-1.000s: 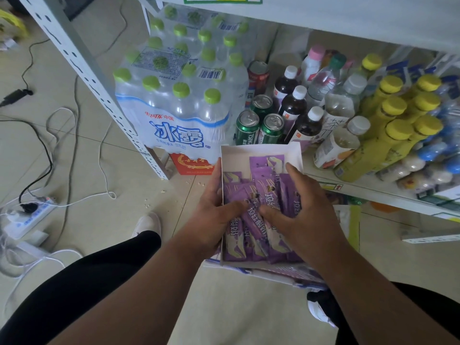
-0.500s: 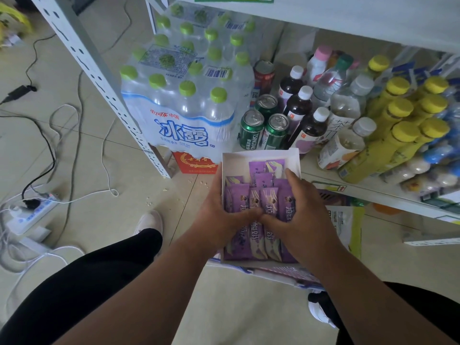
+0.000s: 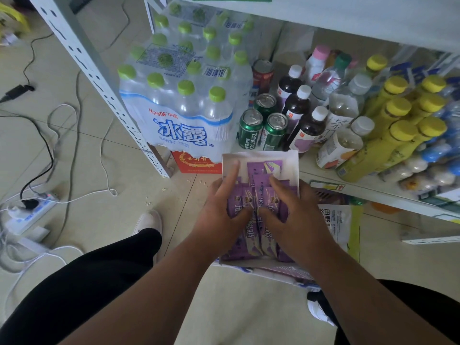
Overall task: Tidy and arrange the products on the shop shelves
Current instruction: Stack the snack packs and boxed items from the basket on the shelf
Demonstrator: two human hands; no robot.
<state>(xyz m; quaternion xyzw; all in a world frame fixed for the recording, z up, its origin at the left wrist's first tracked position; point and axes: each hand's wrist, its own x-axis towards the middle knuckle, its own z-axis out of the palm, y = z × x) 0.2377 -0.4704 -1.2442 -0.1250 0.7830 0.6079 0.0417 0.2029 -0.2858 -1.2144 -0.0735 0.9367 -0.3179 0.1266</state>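
Both hands are down in a white cardboard box (image 3: 291,168) full of purple snack packets (image 3: 263,195), held out just in front of the lower shelf (image 3: 348,192) below the drinks. Left hand (image 3: 219,212) has its fingers stretched out flat along the left side of the box with the thumb pressing on the packets; right hand (image 3: 291,215) lies spread over the right half, fingers straightish and pushing down, not really clutching anything.

My guess on handling: those packets are light, soft foil-type sachets, pretty slick, so they'll slide and fan out if you grab one by the tip. Better to square the whole bunch between flat palms from the sides. Box looks like thin card, so it'll probably flex. I'd carry it from underneath or by both long walls, not one flimsy edge.
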